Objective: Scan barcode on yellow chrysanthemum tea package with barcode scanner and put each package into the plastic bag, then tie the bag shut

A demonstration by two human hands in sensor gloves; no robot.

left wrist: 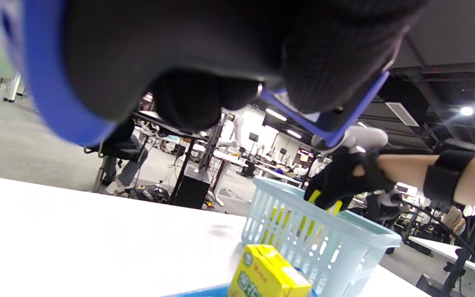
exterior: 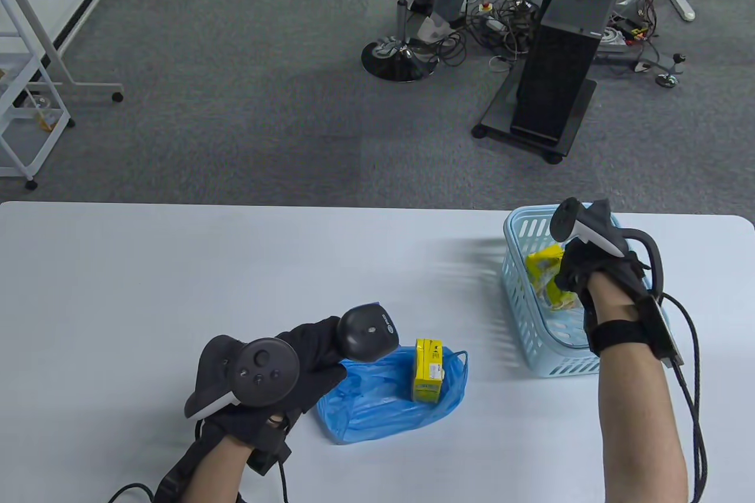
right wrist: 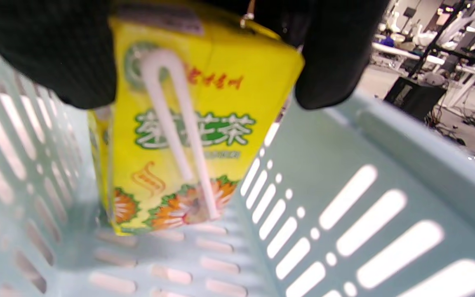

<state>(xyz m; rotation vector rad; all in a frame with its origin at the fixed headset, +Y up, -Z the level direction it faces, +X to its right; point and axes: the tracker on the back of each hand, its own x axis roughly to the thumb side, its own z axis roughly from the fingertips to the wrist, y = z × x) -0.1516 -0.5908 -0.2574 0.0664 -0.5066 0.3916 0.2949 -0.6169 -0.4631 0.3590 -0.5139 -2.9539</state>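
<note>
Yellow chrysanthemum tea package (right wrist: pixel 188 136) sits inside the pale blue basket (exterior: pixel 531 344) at the right of the white surface (exterior: pixel 177 279), and the right hand (exterior: pixel 581 273) reaches in with its fingers (right wrist: pixel 328 62) clamped on the carton's top, thumb on one side and fingers on the other. Another tea carton (exterior: pixel 427 370) stands on the crumpled blue plastic bag (exterior: pixel 377 403) near the front edge; whether it is inside the bag or only on top of it is hard to tell. The left hand (exterior: pixel 295 361) grips the black barcode scanner (exterior: pixel 368 333) just above the bag.

The step in hand looks like fetching the next package for scanning. The next move calls for lifting the carton clear of the basket wall, turning its barcode face toward the scanner head, then lowering it into the bag's opening.

The barcode itself shows in no view; the right wrist view shows only the straw side. The basket may hold a further carton behind the gripped one, but the glove covers it. The left wrist view is mostly blocked by glove and a blue strap, so the scanner is unseen there
</note>
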